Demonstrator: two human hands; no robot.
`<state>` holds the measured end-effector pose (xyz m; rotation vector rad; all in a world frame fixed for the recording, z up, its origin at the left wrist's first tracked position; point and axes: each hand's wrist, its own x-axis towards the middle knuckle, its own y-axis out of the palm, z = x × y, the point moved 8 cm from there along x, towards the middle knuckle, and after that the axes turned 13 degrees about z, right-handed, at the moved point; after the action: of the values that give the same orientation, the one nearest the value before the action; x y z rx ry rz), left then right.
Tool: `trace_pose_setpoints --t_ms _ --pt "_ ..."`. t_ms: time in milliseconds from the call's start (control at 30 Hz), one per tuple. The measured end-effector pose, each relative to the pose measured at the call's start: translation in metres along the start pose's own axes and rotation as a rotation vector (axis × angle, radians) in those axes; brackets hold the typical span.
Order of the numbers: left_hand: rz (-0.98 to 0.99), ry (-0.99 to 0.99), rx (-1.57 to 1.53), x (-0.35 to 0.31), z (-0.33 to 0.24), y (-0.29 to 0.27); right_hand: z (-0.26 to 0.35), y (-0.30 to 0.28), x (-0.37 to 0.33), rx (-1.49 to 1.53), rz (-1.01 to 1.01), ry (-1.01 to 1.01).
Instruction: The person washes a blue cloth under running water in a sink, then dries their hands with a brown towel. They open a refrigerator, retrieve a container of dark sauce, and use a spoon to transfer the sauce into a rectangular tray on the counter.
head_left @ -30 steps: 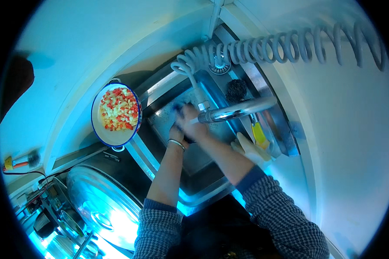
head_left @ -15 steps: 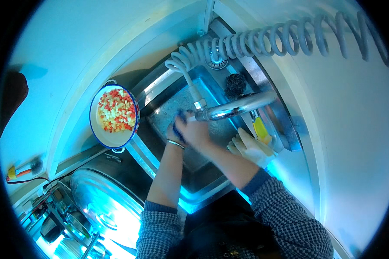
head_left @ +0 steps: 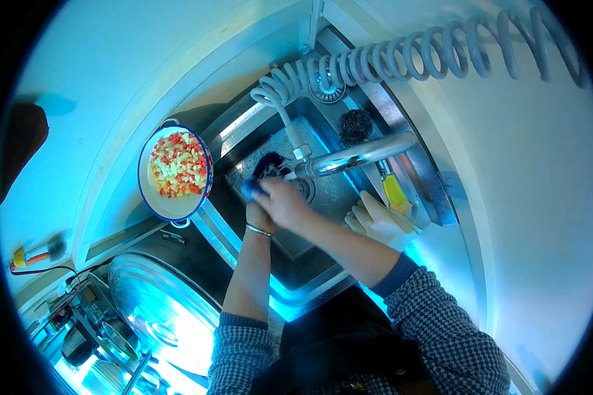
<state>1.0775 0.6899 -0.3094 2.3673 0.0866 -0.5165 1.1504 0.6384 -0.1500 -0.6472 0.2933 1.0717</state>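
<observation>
Hands shifted left, dark cloth spread beyond, drain visible

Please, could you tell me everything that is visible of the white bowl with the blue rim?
The white bowl stands upright on the left, beside the sink, and looks enamelled. It is round, with a blue rim, two small loop handles at opposite sides, and some coloured pattern outside. Small diced pieces, red and pale, lie inside, leaving part of its interior bare. Neither the left hand nor the right hand touches it.
</observation>
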Motion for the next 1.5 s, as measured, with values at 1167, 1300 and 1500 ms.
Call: trace_pose_setpoints --t_ms 1167,1300,1500 --pt "-0.317 -0.1 -0.468 0.026 -0.011 0.08 -0.086 -0.026 0.025 0.278 -0.494 -0.008" --pt "-0.042 -0.157 -0.59 0.029 -0.009 0.053 -0.053 -0.012 0.005 0.147 -0.555 -0.067" --pt "-0.144 0.039 -0.508 0.024 -0.004 0.062 -0.042 0.012 0.016 -0.059 -0.595 0.002"
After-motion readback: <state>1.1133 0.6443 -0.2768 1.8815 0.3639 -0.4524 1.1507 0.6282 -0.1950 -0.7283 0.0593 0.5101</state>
